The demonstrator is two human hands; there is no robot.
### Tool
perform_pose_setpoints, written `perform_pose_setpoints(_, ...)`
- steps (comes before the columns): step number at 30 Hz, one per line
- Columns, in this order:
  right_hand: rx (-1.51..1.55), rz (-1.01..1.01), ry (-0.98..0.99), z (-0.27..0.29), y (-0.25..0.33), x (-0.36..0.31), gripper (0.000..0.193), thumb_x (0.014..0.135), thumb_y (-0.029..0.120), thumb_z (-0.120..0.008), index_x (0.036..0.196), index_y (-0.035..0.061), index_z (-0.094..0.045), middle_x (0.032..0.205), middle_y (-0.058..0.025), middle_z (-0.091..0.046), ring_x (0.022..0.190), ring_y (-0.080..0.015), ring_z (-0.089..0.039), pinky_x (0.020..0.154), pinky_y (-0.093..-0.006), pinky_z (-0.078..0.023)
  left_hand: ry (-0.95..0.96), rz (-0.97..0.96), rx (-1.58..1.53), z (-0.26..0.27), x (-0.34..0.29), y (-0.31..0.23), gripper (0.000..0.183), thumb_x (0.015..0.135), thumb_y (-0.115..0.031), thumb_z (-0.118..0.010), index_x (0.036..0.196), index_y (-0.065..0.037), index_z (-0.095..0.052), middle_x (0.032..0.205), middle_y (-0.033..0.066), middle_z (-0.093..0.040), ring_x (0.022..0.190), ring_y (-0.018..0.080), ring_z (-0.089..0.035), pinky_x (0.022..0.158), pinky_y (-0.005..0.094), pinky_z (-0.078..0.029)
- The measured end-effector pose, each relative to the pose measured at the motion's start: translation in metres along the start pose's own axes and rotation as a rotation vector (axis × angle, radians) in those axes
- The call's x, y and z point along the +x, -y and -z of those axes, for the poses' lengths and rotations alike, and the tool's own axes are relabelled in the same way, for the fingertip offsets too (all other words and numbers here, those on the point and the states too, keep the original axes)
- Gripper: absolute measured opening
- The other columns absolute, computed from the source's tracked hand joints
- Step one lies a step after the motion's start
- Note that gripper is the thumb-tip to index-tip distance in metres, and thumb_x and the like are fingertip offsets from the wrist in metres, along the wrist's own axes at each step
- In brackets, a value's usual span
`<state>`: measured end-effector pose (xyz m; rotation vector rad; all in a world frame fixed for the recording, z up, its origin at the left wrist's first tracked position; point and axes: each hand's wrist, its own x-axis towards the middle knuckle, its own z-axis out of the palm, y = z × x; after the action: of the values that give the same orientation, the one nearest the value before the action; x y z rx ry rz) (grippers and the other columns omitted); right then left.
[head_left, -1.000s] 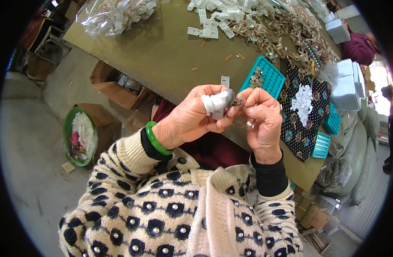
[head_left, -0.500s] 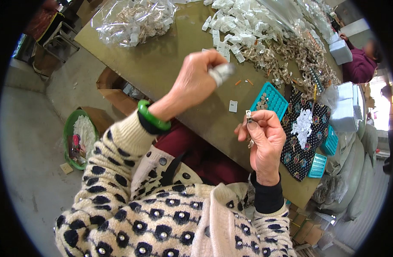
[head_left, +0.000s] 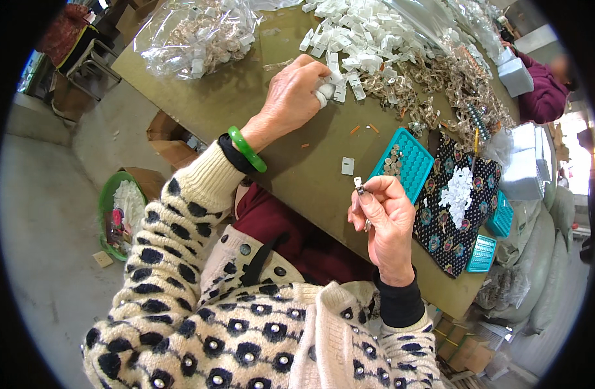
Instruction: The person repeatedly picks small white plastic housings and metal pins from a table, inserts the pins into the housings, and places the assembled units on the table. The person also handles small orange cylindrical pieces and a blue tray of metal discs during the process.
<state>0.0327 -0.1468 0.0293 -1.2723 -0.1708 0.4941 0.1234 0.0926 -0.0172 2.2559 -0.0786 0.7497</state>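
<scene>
Pinching a small silver-and-white metal clip [head_left: 359, 187] between thumb and index finger of the right hand [head_left: 389, 227], white end up, above the olive-green counter [head_left: 317, 139]. At the near edge of a loose heap of flat white plastic cards [head_left: 368, 39] with the left hand [head_left: 297, 94], bent fingers, white wrapping [head_left: 324, 94] round one digit; cannot tell whether pinching a card (tips mostly hidden). For a clean pick, better to work from the heap's edge than dig in; check for doubles (likely hard to feel through wrapping). Keep the right pinch light, to avoid skewing the clip.

On containers: note silver round pieces [head_left: 392, 160] bunched toward the left of a teal rectangular plastic tray with round cups [head_left: 415, 166]. See tangled brownish translucent pieces [head_left: 210, 42] mixed with white ones in a clear plastic bag [head_left: 151, 48].
</scene>
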Motion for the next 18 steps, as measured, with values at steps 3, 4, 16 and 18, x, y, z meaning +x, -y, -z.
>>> perform_pose_setpoints(3,-0.015,0.082,-0.003,-0.002,0.001,0.009,0.012,0.094,0.010,-0.062,0.101,0.0036,-0.055,0.081,-0.0040,-0.060,0.061,-0.0084,-0.054,0.058,-0.0224,-0.043,0.022,0.077,-0.250,0.008,-0.001,-0.005,0.025,0.079,-0.001,-0.068,0.104,-0.001,-0.066,0.090,0.0093,-0.065,0.077,0.0182,-0.065,0.065,0.0307,-0.049)
perform_pose_setpoints(4,-0.022,0.115,-0.005,-0.004,0.002,0.013,0.011,0.094,0.010,-0.062,0.102,0.0042,-0.056,0.082,-0.0024,-0.061,0.064,-0.0073,-0.055,0.056,-0.0205,-0.041,0.072,0.136,-0.232,0.010,-0.002,-0.008,0.021,0.085,0.000,-0.063,0.106,0.000,-0.065,0.093,0.0070,-0.067,0.077,0.0134,-0.065,0.062,0.0268,-0.048)
perform_pose_setpoints(16,-0.205,0.413,-0.055,-0.016,0.000,0.058,0.007,0.095,0.001,-0.054,0.102,0.0007,-0.054,0.115,-0.0082,-0.061,0.077,-0.0083,-0.062,0.063,-0.0201,-0.047,0.350,0.652,-1.331,0.020,-0.042,-0.060,0.032,0.094,-0.016,-0.063,0.118,0.005,-0.062,0.094,0.0104,-0.068,0.077,0.0141,-0.065,0.065,0.0251,-0.054)
perform_pose_setpoints(18,-0.279,0.419,-0.092,-0.015,-0.003,0.054,0.007,0.094,-0.003,-0.053,0.100,0.0007,-0.054,0.107,-0.0062,-0.062,0.076,-0.0074,-0.062,0.063,-0.0198,-0.048,0.335,0.621,-1.355,0.021,-0.048,-0.063,0.031,0.092,-0.012,-0.065,0.119,0.005,-0.062,0.095,0.0101,-0.068,0.078,0.0149,-0.065,0.067,0.0268,-0.054)
